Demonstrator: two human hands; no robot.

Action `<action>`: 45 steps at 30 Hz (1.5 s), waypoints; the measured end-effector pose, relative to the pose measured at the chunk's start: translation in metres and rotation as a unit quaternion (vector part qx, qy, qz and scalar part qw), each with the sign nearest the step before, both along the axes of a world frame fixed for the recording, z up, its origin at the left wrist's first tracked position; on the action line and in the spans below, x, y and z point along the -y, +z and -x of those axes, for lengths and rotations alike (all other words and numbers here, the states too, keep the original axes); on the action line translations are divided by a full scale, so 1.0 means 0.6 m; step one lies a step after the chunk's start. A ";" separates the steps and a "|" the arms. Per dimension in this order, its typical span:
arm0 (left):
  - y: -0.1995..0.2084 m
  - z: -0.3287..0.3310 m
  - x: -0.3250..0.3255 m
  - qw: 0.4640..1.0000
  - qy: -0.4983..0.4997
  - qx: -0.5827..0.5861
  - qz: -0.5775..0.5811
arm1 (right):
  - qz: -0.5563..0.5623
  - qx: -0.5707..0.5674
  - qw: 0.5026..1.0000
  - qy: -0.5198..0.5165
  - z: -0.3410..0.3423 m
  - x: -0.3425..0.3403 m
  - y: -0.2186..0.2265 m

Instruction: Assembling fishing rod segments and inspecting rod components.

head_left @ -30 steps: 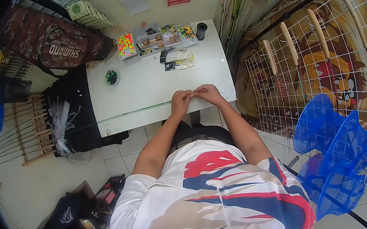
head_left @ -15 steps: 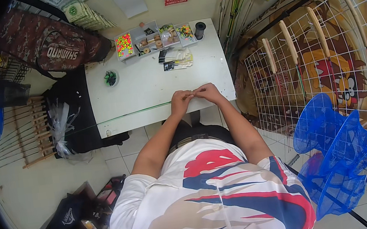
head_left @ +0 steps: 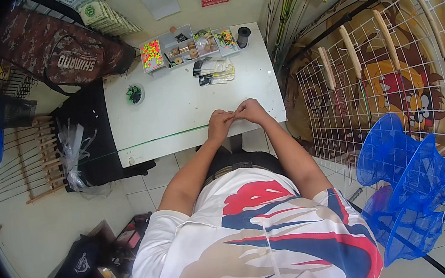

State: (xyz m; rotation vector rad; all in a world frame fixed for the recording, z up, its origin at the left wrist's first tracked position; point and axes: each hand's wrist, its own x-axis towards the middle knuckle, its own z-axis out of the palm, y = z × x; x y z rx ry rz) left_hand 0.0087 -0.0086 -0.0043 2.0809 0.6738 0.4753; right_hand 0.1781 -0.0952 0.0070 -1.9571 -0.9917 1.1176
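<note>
Both hands at the near edge of a white table, toward its right end. Left hand has its fingers curled closed round the right-hand end of a slender green rod. Rod lies nearly level, running left along the table's near edge, then out past its corner over black cloth, toward a clear plastic bundle.

Right hand just beside — fingers bent, tips drawn in to meet the left fingertips. Cannot tell whether these pinch anything; the spot is too small to read.

Farther back on the table: small round tub of green and black pieces, left; flat packets near the middle; behind them a compartmented tray, bright red and yellow beads in its left section — dark spool upright to its right.
</note>
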 end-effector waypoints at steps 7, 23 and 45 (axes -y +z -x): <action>0.007 0.002 0.004 1.000 -0.010 -0.003 -0.002 | 0.021 0.026 0.999 -0.038 0.012 0.006 0.001; 0.012 -0.001 0.008 0.999 -0.047 -0.022 -0.005 | 0.029 -0.015 0.996 -0.078 0.030 0.006 -0.007; -0.007 0.000 0.000 0.986 -0.016 -0.029 0.164 | -0.070 -0.069 0.982 -0.159 0.044 0.039 -0.057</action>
